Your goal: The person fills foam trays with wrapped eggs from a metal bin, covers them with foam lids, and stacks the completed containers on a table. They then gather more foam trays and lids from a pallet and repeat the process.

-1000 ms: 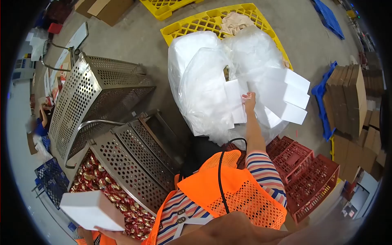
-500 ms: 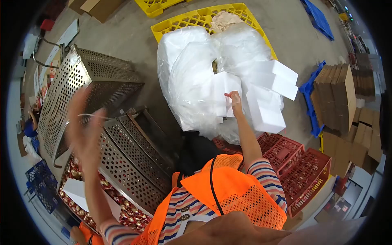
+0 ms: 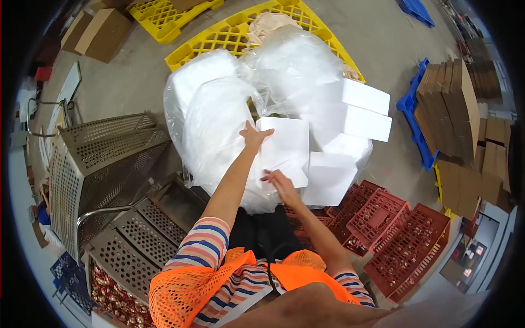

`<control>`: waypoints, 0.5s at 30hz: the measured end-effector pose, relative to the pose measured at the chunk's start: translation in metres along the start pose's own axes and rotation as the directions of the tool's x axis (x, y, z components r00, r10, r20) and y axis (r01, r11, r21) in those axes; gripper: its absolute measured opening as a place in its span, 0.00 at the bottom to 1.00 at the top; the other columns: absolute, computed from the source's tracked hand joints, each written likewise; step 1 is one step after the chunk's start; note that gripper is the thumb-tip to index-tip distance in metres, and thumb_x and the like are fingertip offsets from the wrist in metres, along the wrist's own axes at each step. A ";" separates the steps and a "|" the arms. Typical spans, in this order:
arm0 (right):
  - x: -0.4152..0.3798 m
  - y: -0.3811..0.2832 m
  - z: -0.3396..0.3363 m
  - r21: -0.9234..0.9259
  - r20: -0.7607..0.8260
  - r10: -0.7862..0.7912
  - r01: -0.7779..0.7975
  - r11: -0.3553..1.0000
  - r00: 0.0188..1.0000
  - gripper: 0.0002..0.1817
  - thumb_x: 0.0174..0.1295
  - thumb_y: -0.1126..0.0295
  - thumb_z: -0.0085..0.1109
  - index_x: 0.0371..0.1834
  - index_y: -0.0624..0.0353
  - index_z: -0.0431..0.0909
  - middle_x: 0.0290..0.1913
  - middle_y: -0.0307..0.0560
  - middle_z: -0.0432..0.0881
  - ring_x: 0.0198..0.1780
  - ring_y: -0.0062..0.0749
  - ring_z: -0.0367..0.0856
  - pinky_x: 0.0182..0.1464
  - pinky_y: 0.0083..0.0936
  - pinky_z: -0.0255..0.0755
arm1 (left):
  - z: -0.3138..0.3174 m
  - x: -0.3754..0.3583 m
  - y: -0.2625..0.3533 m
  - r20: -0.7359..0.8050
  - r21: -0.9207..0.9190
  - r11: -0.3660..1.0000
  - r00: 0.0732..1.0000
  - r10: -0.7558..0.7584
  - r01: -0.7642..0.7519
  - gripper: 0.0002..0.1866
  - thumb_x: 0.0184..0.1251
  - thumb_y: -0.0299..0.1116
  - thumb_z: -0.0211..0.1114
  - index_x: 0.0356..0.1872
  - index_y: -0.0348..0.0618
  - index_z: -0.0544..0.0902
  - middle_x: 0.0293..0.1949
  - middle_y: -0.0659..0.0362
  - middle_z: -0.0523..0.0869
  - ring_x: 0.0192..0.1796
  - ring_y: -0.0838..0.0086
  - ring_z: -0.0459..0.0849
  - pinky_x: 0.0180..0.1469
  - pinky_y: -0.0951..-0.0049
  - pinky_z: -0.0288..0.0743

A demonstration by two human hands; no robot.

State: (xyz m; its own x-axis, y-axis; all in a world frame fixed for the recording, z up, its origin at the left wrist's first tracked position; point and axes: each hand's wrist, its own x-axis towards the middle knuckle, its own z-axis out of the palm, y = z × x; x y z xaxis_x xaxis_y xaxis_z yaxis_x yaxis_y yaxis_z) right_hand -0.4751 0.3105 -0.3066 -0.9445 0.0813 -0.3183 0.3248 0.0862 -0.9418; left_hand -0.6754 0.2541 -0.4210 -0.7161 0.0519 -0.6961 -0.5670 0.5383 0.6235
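Two hands (image 3: 253,135) (image 3: 280,183) on one of four white boxes (image 3: 284,145).

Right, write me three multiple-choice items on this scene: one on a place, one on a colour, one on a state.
1. Where does the white box that both hands touch sit?
A. At the opening of the clear plastic bag
B. In a red crate
C. On the blue pallet

2. What colour is the pallet under the clear plastic bag?
A. Green
B. Yellow
C. Black

3. How are the hands placed on the white box?
A. Both closed in fists, away from it
B. One hand only, the other out of view
C. Left hand at its upper left edge, right hand at its lower edge

Answers:
1 A: the box lies against the bag's folds, above the red crates.
2 B: yellow grid shows around the bag.
3 C: both hands reach forward and meet the box's edges.
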 end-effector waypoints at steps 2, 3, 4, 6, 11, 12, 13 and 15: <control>-0.004 0.001 -0.005 -0.027 0.059 -0.017 0.018 0.999 0.998 0.09 0.74 0.67 0.42 0.35 0.55 0.68 0.48 0.47 0.86 0.71 0.44 0.70 0.73 0.43 0.50 | 0.006 0.003 -0.006 -0.018 0.038 0.998 0.999 0.046 -0.045 0.69 0.35 0.46 0.85 0.77 0.38 0.48 0.63 0.34 0.70 0.64 0.53 0.74 0.56 0.56 0.77; -0.004 0.003 -0.007 -0.028 0.079 -0.024 0.026 0.999 0.997 0.09 0.74 0.68 0.42 0.35 0.54 0.68 0.49 0.45 0.86 0.71 0.45 0.69 0.74 0.52 0.44 | -0.006 -0.011 0.010 0.055 -0.020 1.000 0.999 0.004 -0.003 0.68 0.35 0.47 0.85 0.76 0.38 0.48 0.62 0.35 0.71 0.62 0.54 0.75 0.55 0.57 0.78; -0.006 0.005 -0.007 -0.025 0.102 -0.031 0.034 0.999 0.994 0.08 0.73 0.69 0.41 0.34 0.53 0.68 0.49 0.43 0.87 0.72 0.45 0.69 0.76 0.61 0.37 | -0.015 -0.024 0.021 0.124 -0.072 0.996 0.992 -0.037 0.046 0.68 0.35 0.47 0.85 0.76 0.37 0.49 0.61 0.35 0.72 0.61 0.54 0.77 0.54 0.58 0.78; -0.008 0.003 -0.009 0.032 0.103 -0.048 0.044 0.998 0.994 0.07 0.71 0.71 0.43 0.34 0.55 0.71 0.43 0.41 0.85 0.68 0.43 0.73 0.76 0.59 0.37 | -0.017 -0.020 0.014 0.166 -0.043 0.997 0.985 -0.054 0.062 0.65 0.37 0.48 0.84 0.74 0.36 0.51 0.60 0.38 0.74 0.58 0.57 0.79 0.54 0.60 0.77; -0.021 0.005 -0.018 -0.081 0.248 -0.069 0.091 0.993 0.966 0.15 0.71 0.61 0.49 0.29 0.59 0.73 0.43 0.45 0.87 0.59 0.39 0.80 0.75 0.45 0.48 | -0.037 -0.029 0.014 0.499 -0.129 0.984 0.865 -0.045 0.126 0.53 0.42 0.44 0.82 0.69 0.37 0.61 0.59 0.48 0.78 0.58 0.61 0.80 0.56 0.60 0.75; -0.027 0.002 -0.023 -0.040 0.206 -0.005 0.014 0.999 0.979 0.15 0.69 0.62 0.49 0.29 0.60 0.74 0.41 0.45 0.87 0.54 0.39 0.82 0.71 0.42 0.54 | -0.043 -0.042 0.020 0.466 -0.209 0.971 0.885 -0.007 0.117 0.49 0.45 0.42 0.81 0.68 0.37 0.63 0.58 0.49 0.79 0.57 0.62 0.80 0.57 0.60 0.75; -0.036 -0.002 -0.032 0.005 0.168 0.063 -0.065 0.998 0.984 0.14 0.68 0.63 0.50 0.29 0.62 0.75 0.38 0.46 0.87 0.49 0.39 0.85 0.67 0.40 0.60 | -0.050 -0.060 0.024 0.428 -0.285 0.952 0.904 0.025 0.109 0.46 0.47 0.40 0.80 0.66 0.37 0.65 0.57 0.51 0.79 0.57 0.62 0.80 0.57 0.60 0.75; -0.051 -0.008 -0.058 -0.050 0.041 0.207 -0.205 0.978 0.978 0.12 0.64 0.67 0.50 0.30 0.65 0.78 0.34 0.48 0.87 0.37 0.38 0.86 0.54 0.36 0.71 | -0.064 -0.079 0.024 0.383 -0.442 0.896 0.914 0.137 0.051 0.40 0.50 0.37 0.77 0.64 0.38 0.68 0.55 0.53 0.81 0.56 0.64 0.80 0.58 0.61 0.76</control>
State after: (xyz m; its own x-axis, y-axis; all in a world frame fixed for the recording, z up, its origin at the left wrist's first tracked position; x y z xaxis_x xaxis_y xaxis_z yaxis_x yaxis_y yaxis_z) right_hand -0.4263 0.3630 -0.2768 -0.8581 0.0565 -0.5103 0.5133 0.1169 -0.8502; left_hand -0.6583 0.2095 -0.3285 -0.5762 0.4433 -0.6866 -0.7239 0.1132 0.6806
